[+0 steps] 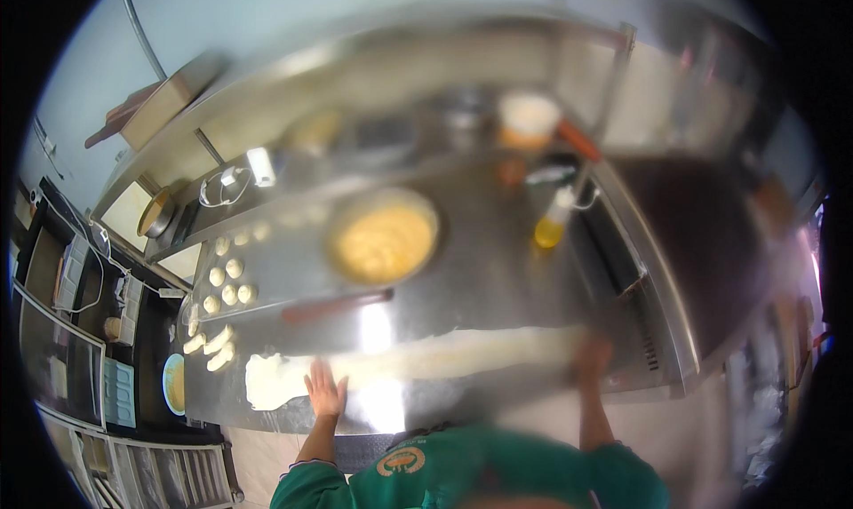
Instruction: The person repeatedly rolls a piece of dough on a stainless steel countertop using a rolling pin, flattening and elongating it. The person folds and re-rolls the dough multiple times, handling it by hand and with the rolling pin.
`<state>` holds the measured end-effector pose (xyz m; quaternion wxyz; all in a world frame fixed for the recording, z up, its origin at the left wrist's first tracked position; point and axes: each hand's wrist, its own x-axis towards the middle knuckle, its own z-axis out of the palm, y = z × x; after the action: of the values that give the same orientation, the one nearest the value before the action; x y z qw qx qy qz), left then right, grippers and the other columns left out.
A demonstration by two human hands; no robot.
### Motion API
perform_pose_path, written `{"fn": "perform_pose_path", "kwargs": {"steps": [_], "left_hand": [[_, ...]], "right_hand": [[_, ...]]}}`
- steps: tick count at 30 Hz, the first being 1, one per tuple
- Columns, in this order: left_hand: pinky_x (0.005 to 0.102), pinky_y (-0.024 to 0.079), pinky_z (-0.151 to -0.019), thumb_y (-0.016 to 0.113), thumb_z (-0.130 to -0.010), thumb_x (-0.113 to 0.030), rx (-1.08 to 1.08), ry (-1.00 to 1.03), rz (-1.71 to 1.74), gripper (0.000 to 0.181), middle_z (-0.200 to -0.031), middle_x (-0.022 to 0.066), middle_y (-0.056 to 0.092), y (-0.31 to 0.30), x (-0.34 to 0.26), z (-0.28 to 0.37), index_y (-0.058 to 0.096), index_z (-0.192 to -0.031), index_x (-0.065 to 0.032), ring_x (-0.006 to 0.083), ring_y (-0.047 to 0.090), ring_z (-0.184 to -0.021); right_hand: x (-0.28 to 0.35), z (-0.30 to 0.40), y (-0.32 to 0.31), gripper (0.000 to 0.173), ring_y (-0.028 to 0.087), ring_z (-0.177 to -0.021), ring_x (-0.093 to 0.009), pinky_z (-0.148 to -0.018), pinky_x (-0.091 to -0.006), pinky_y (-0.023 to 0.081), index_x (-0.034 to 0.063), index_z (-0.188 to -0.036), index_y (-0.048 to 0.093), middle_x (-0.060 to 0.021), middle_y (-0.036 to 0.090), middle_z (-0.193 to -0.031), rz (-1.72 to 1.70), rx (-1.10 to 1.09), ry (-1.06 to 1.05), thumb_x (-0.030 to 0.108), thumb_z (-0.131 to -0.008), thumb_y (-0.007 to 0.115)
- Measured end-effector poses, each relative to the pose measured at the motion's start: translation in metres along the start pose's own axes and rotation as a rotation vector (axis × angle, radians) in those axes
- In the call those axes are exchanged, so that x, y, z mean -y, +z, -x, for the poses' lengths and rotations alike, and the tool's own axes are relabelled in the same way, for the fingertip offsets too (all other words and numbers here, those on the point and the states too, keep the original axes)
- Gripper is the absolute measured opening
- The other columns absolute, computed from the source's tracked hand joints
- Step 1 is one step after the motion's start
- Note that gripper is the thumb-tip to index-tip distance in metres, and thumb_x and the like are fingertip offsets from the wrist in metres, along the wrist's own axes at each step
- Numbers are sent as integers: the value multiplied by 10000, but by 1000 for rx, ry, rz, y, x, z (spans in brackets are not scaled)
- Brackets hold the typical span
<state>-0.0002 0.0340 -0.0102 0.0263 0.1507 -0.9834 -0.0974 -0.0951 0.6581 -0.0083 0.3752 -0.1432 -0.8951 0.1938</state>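
A long, thin sheet of pale dough [460, 352] stretches across the steel worktable [480, 296] in front of me. My left hand [324, 388] rests palm down near the sheet's wide left end, fingers somewhat spread, with nothing held. At the far right end is my right hand [592, 359], too blurred to show how its fingers are set. Beyond the dough stands a round bowl [433, 226] with a yellow, creamy mixture [385, 239]. A reddish-brown stick-like tool [336, 306] lies between the bowl and the sheet.
Several dough balls [230, 294] sit at the left, with elongated dough pieces [218, 339] nearer me. A bottle of yellow oil [549, 230] stands back right. A raised metal edge [656, 269] bounds the right side. Below the table's left end is a blue-rimmed basin [166, 384].
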Motion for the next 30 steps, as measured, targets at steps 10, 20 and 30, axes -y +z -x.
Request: {"fn": "perform_pose_path", "kwargs": {"steps": [10,20,30], "left_hand": [[540,109,-1202,542,-948,-412,-15,11,40,738,-1607,173,229,-4,-2,2,285,-1521,-24,340,189,-1492],[533,115,-1204,548,-944,-413,-15,9,33,732,-1608,164,231,-1,1,2,302,-1513,-24,335,187,-1492],[529,111,-1205,546,-940,-411,-44,25,15,719,-1596,173,254,-5,-3,3,327,-1502,-20,340,197,-1486]], "right_hand": [[-28,31,12,144,581,-976,-356,-854,-444,475,40,-965,693,-154,631,-1051,119,236,-259,53,-826,657],[1,-16,-6,129,610,-945,-358,-828,-449,496,22,-946,653,-173,628,-1023,-256,490,-127,18,-827,602],[31,-7,-6,86,594,-919,-363,-790,-446,491,30,-898,629,-163,613,-924,-139,223,-388,25,-815,607]]}}
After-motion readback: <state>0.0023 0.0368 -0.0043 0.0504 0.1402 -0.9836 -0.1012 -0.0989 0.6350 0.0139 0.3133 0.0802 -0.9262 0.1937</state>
